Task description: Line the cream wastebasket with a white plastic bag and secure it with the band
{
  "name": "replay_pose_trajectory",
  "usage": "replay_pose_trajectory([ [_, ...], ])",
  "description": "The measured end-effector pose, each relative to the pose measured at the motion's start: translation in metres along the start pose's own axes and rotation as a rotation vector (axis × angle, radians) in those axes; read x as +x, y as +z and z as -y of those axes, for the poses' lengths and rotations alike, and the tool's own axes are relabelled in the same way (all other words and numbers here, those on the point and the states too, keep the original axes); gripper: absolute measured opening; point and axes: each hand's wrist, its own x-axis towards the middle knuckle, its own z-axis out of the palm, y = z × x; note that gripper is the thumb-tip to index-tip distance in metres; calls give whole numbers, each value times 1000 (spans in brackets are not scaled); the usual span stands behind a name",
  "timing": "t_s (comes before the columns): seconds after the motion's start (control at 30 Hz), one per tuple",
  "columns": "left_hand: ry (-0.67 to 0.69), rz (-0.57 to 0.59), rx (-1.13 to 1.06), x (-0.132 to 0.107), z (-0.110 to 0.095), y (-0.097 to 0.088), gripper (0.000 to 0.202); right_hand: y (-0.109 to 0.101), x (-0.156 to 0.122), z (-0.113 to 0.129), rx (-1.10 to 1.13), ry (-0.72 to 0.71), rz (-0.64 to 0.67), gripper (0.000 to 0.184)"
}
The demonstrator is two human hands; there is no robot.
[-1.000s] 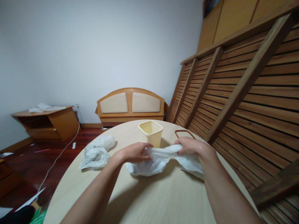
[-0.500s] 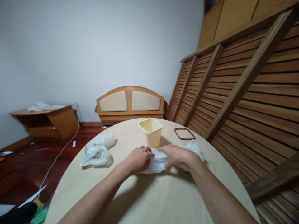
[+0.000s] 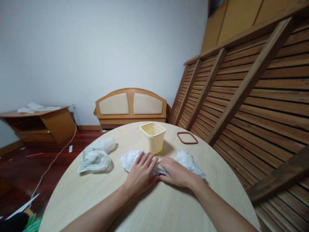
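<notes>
A crumpled white plastic bag (image 3: 185,160) lies on the round pale wooden table (image 3: 154,206) just in front of a cream plastic tub (image 3: 153,136). My left hand (image 3: 142,172) lies flat on the bag's left part with fingers stretched out. My right hand (image 3: 175,172) presses flat on the bag's middle, fingers pointing left and touching the left hand. Ends of the bag stick out on both sides of the hands.
A second crumpled white bag (image 3: 95,155) lies at the table's left. A brown ring-shaped seal (image 3: 187,138) lies right of the tub. Slatted wooden bed frames (image 3: 253,93) lean at the right. A headboard (image 3: 130,108) and low cabinet (image 3: 38,124) stand by the wall.
The hands held the bag stretched out between them, then came together and now press it flat on the table. The view has shifted slightly.
</notes>
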Motion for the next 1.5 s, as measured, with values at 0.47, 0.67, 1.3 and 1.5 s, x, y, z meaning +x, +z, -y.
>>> replay_pose_trajectory([
  [0.47, -56, 146, 92, -1, 13, 2, 57, -30, -30, -55, -206, 235, -14, 68],
  [0.67, -127, 150, 183, -5, 18, -1, 64, -47, -38, -76, -203, 315, -185, 64],
  [1.3, 84, 47, 18, 3, 5, 12, 40, -42, -51, -107, 228, 308, -167, 63],
  [1.5, 150, 20, 38, 3, 10, 17, 18, -36, -40, -101, 232, 210, -206, 23],
])
